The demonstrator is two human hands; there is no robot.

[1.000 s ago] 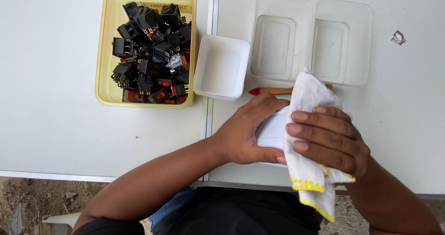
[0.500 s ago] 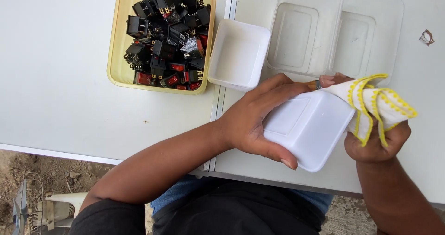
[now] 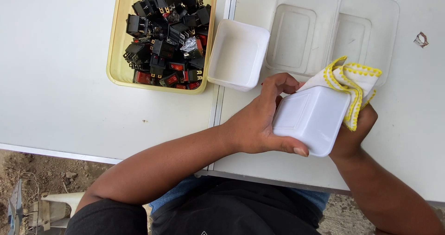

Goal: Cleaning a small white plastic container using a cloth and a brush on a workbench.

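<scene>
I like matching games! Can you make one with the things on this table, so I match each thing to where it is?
Things:
1. Black and red switches
2. Yellow-edged cloth
3. Open white tub
4. Two clear lids

Places:
a. Flat on the table, behind the hands
b. Standing between the yellow tray and the lids
c. Piled in the yellow tray
d. In the right hand, against the white tub that the left hand holds

Pairs: 1-c, 2-d, 3-b, 4-a
</scene>
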